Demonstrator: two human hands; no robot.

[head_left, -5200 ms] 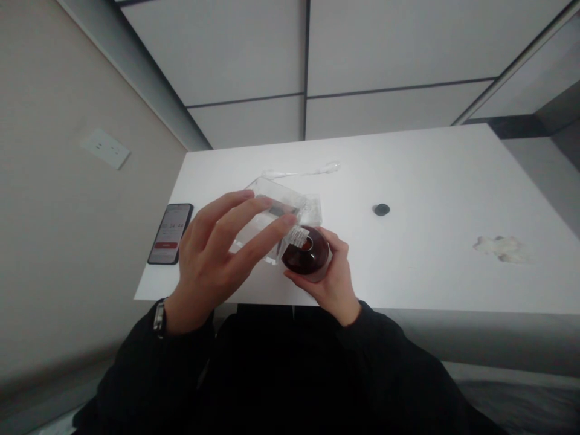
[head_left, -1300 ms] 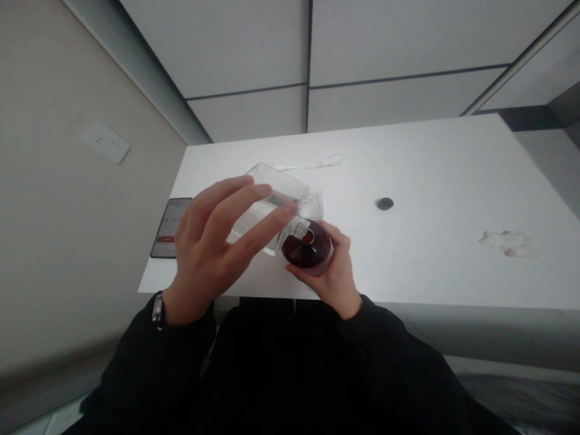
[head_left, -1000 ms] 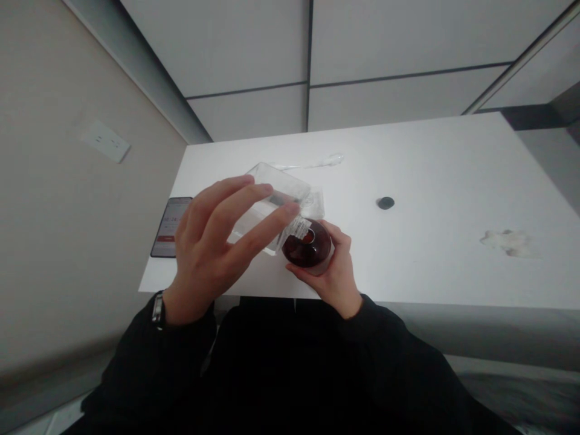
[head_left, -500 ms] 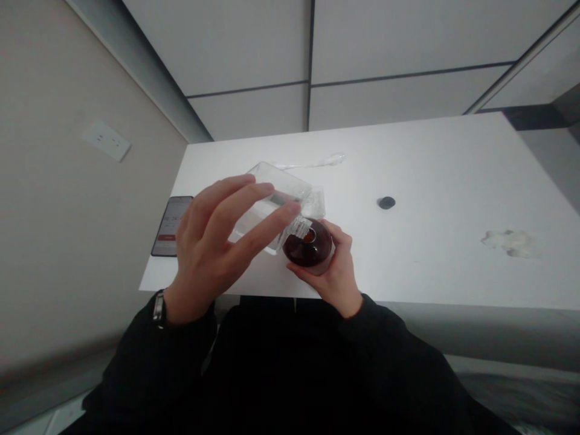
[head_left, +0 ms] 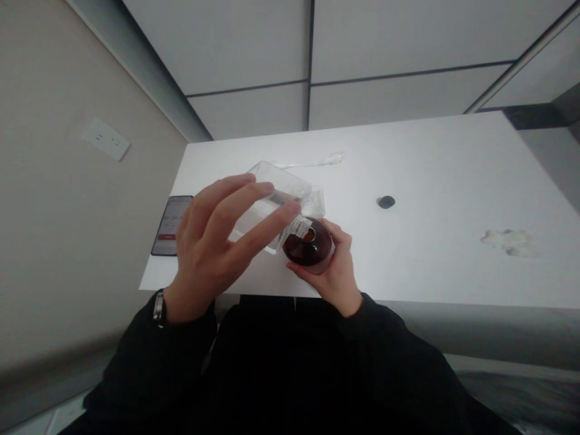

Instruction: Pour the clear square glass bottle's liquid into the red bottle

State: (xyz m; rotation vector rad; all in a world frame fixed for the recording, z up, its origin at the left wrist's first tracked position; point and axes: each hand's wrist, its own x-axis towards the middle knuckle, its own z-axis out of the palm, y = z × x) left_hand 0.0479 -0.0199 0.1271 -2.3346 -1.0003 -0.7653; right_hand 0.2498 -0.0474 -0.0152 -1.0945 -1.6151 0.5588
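Note:
My left hand (head_left: 212, 248) grips a clear flat rectangular bottle (head_left: 272, 205), tipped down to the right so its threaded mouth rests over the opening of a dark red round container (head_left: 308, 244). My right hand (head_left: 338, 272) wraps around that container from the right and below, holding it near the front edge of the white table (head_left: 430, 181). A watch shows on my left wrist.
A phone (head_left: 171, 225) with a lit screen lies at the table's left edge. A small black round cap (head_left: 386, 202) sits mid-table, a whitish crumpled smear (head_left: 506, 240) to the right, and a thin clear plastic piece (head_left: 312, 162) behind the bottle. A wall outlet (head_left: 105, 140) is on the left.
Almost nothing has changed; the bottle stays tipped into the dark container and both hands keep their hold. The view has shifted slightly.

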